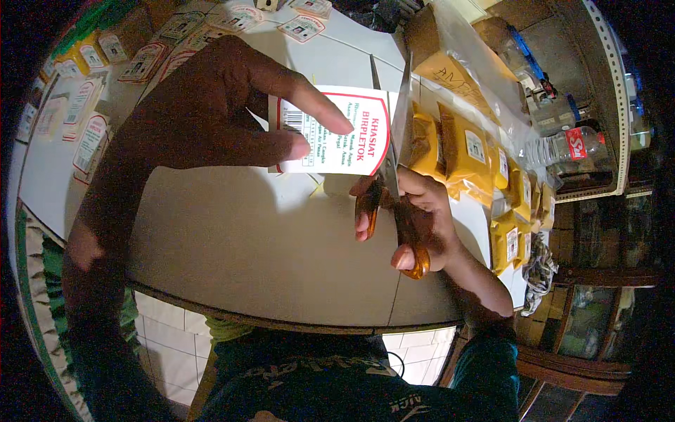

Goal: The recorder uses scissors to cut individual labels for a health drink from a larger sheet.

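Note:
Between the thumb and forefinger of my left hand (253,111) is a printed paper label (364,142) with a red border, a barcode and writing. My right hand (427,211) holds a pair of scissors (389,176) with orange-brown handles, the thumb through one loop and fingers through the other. The scissor blades stand apart and point away from me, beside the label's curved right end. One blade lies partly behind the label. Both hands are above the white table top (253,227).
Cut labels lie in stacks (145,60) at the far left. Several plastic packets of yellow powder (466,147) line the right side, near a cardboard box (448,58). A plastic bottle (572,145) lies by a metal shelf edge (622,132). A crumpled cloth (539,271) sits at the right edge.

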`<state>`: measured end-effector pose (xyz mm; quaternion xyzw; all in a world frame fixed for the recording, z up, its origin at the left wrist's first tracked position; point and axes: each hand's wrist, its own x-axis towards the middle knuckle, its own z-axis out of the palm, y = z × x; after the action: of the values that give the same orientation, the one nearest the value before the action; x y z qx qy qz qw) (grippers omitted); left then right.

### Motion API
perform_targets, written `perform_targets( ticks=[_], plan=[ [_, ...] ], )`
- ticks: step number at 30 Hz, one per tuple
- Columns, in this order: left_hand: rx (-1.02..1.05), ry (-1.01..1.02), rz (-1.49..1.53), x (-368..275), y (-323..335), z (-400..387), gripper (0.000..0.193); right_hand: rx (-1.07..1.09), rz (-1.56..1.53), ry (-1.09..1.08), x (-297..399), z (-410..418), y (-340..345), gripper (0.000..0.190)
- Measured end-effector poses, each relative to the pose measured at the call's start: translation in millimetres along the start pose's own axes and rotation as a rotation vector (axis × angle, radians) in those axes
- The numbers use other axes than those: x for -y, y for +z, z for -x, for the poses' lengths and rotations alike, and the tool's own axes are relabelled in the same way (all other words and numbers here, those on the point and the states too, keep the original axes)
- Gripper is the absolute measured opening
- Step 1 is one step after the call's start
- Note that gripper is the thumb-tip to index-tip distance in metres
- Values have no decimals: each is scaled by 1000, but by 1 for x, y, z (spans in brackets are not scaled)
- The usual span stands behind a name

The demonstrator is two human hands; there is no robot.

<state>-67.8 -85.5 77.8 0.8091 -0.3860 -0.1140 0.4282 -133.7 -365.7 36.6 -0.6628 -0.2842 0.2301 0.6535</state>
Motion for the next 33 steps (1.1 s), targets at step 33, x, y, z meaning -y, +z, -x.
perform_targets(
  ticks=[33],
  plan=[
    [30, 214, 94, 9, 3, 1, 27, -38, 20, 33, 0, 0, 1, 67]
  ],
)
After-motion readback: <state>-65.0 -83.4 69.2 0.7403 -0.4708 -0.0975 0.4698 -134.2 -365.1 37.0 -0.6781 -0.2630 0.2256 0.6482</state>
